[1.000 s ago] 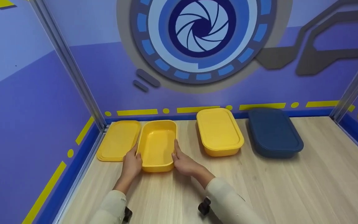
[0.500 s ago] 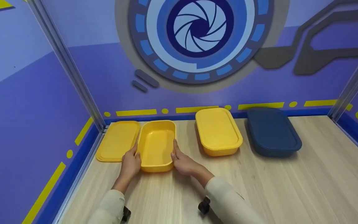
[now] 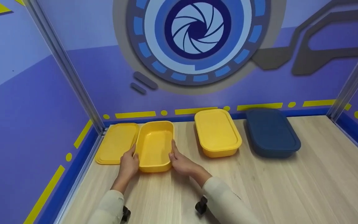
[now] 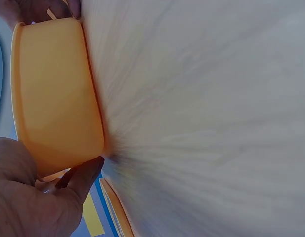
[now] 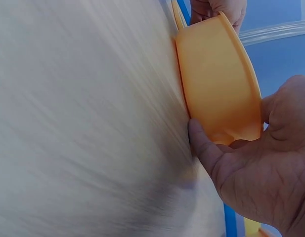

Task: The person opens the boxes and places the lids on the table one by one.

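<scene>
Holding one open box (image 3: 154, 146) (two stand lidded).

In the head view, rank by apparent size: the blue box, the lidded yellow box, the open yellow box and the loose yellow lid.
1. Blue box, largest.
2. Lidded yellow box.
3. Open yellow box and loose yellow lid: too alike to rank; the lid is partly hidden behind the box and left hand, and these lie nearer the camera.

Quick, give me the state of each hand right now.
Left hand: grips the left side of the open yellow container.
Right hand: grips the right side of the same container.
</scene>
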